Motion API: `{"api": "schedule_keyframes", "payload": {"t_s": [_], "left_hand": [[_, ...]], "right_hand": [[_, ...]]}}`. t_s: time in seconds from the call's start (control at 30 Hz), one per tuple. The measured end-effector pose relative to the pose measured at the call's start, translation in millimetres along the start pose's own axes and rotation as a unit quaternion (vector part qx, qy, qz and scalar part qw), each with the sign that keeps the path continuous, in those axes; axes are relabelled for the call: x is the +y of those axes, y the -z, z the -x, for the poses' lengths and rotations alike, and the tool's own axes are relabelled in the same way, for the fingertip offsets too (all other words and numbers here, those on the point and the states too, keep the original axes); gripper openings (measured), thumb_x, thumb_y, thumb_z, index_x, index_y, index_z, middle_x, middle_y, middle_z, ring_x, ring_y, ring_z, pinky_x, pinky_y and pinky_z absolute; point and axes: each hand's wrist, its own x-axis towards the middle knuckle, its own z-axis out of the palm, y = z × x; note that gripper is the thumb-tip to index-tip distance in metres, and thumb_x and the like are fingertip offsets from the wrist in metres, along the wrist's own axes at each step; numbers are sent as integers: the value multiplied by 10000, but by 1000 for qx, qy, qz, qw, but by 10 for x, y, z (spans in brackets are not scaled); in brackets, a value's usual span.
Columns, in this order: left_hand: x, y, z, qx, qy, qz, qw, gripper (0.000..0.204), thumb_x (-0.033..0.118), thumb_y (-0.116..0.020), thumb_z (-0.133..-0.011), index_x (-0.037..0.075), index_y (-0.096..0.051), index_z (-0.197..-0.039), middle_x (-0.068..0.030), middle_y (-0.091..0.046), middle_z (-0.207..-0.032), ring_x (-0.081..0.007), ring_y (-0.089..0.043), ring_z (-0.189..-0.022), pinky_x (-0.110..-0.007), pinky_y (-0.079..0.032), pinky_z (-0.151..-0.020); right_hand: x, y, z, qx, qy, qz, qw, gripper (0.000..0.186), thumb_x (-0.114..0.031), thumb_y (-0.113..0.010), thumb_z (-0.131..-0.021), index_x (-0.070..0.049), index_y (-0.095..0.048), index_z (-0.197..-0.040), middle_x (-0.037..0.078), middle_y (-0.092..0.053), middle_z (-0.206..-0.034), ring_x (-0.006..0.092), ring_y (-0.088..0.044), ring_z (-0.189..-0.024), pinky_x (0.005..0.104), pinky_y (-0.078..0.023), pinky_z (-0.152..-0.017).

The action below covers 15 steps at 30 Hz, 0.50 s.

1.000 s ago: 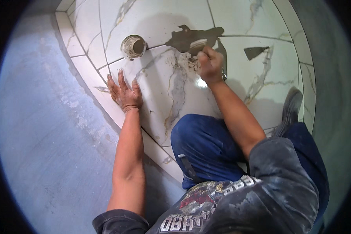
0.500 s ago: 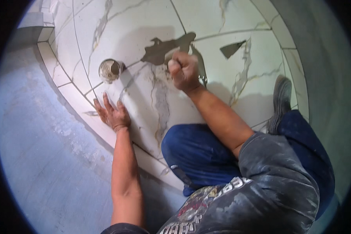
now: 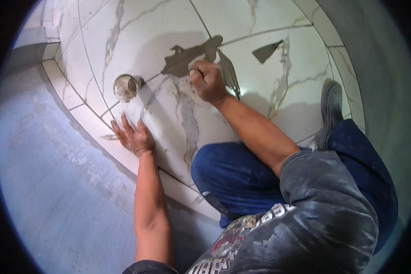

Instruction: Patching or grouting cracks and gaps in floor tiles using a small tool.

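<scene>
My right hand is closed in a fist low over the tiles, beside a spread of wet grey paste. What the fist grips is mostly hidden under it. A narrow grey strip with a shiny edge runs down to the right of the fist; I cannot tell whether it is a blade or paste. My left hand rests flat with spread fingers on the tile border. Just beyond its fingertips stands a small round tub, smeared inside with grey paste.
White marble-veined tiles with grey joints cover the surface. A flat dark grey triangular piece lies at the right. Raised tile edging borders a bluish plastered surface on the left. My bent knee and shoe occupy the right side.
My right fist has shifted slightly left over the tiles, still closed. The left hand stays flat on the border. The whole view has shifted a little.
</scene>
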Motion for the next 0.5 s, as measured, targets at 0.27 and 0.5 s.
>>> {"api": "schedule_keyframes", "payload": {"t_s": [0.27, 0.5], "left_hand": [[-46, 28, 14, 3, -16, -9, 1000, 682, 379, -593, -843, 223, -388, -1474, -225, -215, -1557, -383, -215, -1447, -497, -211, -1153], [-6, 6, -18, 9, -16, -2, 1000, 677, 348, -586, -845, 229, -380, -1479, -222, -212, -1559, -374, -205, -1455, -501, -204, -1156]], "right_hand": [[-311, 97, -30, -70, 74, -14, 995, 353, -246, -568, -838, -14, -441, -605, 106, -433, -537, 229, -464, -481, 357, -390, -489], [-315, 51, -14, -46, 73, 1, 996, 319, -221, -537, -825, -20, -424, -604, 147, -396, -557, 260, -412, -483, 383, -344, -477]]}}
